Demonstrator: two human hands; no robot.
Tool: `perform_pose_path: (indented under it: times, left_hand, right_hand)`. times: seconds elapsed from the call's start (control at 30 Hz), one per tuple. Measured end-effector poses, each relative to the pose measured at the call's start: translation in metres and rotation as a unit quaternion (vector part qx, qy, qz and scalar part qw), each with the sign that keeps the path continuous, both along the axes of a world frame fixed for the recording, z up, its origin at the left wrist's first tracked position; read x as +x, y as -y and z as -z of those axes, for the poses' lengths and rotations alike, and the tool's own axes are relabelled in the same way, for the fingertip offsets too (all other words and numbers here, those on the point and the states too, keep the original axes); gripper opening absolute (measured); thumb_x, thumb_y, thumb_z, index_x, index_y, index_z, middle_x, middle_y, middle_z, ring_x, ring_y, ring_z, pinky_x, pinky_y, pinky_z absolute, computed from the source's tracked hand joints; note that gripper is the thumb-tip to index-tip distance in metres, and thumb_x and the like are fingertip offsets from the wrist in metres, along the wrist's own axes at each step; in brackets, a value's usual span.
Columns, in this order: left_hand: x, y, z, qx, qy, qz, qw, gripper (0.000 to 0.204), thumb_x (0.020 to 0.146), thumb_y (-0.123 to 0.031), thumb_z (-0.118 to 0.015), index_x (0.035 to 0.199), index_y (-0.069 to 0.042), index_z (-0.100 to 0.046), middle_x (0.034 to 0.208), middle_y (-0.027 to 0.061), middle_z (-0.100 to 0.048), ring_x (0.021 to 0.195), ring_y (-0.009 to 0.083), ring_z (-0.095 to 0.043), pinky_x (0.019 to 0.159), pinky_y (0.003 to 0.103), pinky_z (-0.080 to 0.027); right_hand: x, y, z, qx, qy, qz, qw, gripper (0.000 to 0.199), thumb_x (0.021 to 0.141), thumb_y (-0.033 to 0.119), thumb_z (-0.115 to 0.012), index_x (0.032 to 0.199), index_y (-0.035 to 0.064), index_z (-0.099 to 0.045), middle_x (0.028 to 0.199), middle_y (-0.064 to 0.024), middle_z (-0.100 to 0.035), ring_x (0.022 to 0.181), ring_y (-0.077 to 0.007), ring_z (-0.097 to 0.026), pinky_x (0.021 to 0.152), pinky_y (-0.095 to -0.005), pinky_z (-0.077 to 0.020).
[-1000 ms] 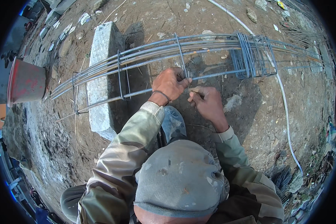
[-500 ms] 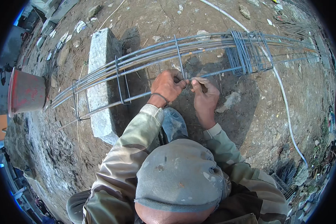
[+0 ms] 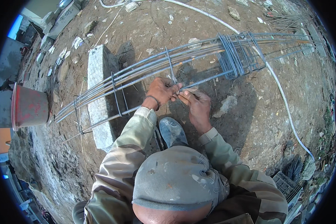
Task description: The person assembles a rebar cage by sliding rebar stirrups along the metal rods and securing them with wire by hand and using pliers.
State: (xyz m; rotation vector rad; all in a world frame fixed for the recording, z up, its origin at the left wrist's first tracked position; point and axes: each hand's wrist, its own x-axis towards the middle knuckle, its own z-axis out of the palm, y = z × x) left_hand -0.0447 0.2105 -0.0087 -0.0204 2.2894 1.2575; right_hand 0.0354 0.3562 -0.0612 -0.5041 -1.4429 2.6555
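Where both hands, left hand [image 3: 161,90] and right hand [image 3: 196,105], pinch it, the grey rebar cage [image 3: 198,61] runs long and ribbed.

Red bucket [image 3: 29,107], concrete block [image 3: 99,93], white hose [image 3: 283,100], dirt ground [image 3: 250,123].

Outdoor building site — bare dirt ground [image 3: 250,123], rebar cage [image 3: 198,59], concrete block [image 3: 99,86], red bucket [image 3: 30,106]

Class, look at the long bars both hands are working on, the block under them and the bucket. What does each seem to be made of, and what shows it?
Bars: probably steel; thin, grey, dull, with rusty patches.
Block: looks like concrete or cut stone; pale grey, rough and speckled.
Bucket: red, scuffed and stained; plastic or painted metal, hard to say.
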Motion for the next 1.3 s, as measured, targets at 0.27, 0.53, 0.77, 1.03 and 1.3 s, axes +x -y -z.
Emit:
perform_pose_path:
  times: [0.27, 0.53, 0.77, 1.03, 1.3]
  left_hand:
    - [0.006, 0.002, 0.008, 0.026, -0.046, -0.03, 0.998, 0.03, 0.096, -0.024, -0.074, 0.082, 0.003, -0.075, 0.064, 0.0059, -0.069, 0.053, 0.0107, -0.064, 0.051, 0.03, -0.048]
    - [0.006, 0.001, 0.012, 0.038, -0.05, -0.044, 0.997, 0.03, 0.096, -0.023, -0.073, 0.083, 0.003, -0.076, 0.065, 0.0074, -0.07, 0.052, 0.0117, -0.063, 0.051, 0.03, -0.049]
    - [0.001, 0.003, 0.009, 0.041, 0.013, -0.05, 0.998, 0.029, 0.095, -0.025, -0.075, 0.083, 0.002, -0.077, 0.066, 0.0084, -0.071, 0.055, 0.0117, -0.066, 0.052, 0.029, -0.05]
    - [-0.001, 0.003, 0.02, 0.046, 0.018, -0.065, 0.997, 0.028, 0.093, -0.027, -0.077, 0.084, -0.001, -0.079, 0.063, 0.0086, -0.072, 0.054, 0.0145, -0.068, 0.059, 0.032, -0.053]
    - [-0.005, 0.006, 0.026, 0.082, 0.043, -0.073, 0.993, 0.033, 0.092, -0.025, -0.077, 0.085, 0.007, -0.076, 0.069, 0.0116, -0.074, 0.061, 0.0182, -0.074, 0.064, 0.032, -0.057]
  right_hand:
    - [-0.013, -0.018, 0.042, -0.257, 0.149, -0.095, 0.95, 0.014, 0.098, 0.005, -0.062, 0.106, -0.0052, -0.068, 0.105, -0.0146, -0.069, 0.101, -0.0244, -0.067, 0.093, -0.0448, -0.0559]
    - [-0.041, -0.016, 0.059, -0.239, 0.236, -0.138, 0.932, 0.006, 0.097, 0.004, -0.062, 0.099, -0.0007, -0.066, 0.096, -0.0107, -0.068, 0.089, -0.0224, -0.067, 0.084, -0.0413, -0.0557]
    - [-0.041, -0.014, 0.047, -0.25, 0.131, -0.203, 0.938, 0.015, 0.099, 0.008, -0.053, 0.103, -0.0014, -0.063, 0.097, -0.0139, -0.068, 0.087, -0.0276, -0.069, 0.084, -0.0441, -0.0566]
    - [-0.039, -0.014, -0.013, -0.31, 0.21, -0.103, 0.922, 0.023, 0.095, 0.022, -0.056, 0.104, 0.002, -0.06, 0.099, -0.0137, -0.067, 0.089, -0.0332, -0.062, 0.083, -0.0526, -0.0469]
    - [-0.058, -0.001, -0.014, -0.184, 0.276, -0.148, 0.932, 0.026, 0.094, 0.029, -0.061, 0.107, 0.0067, -0.061, 0.105, -0.0119, -0.064, 0.092, -0.0307, -0.058, 0.089, -0.0511, -0.0433]
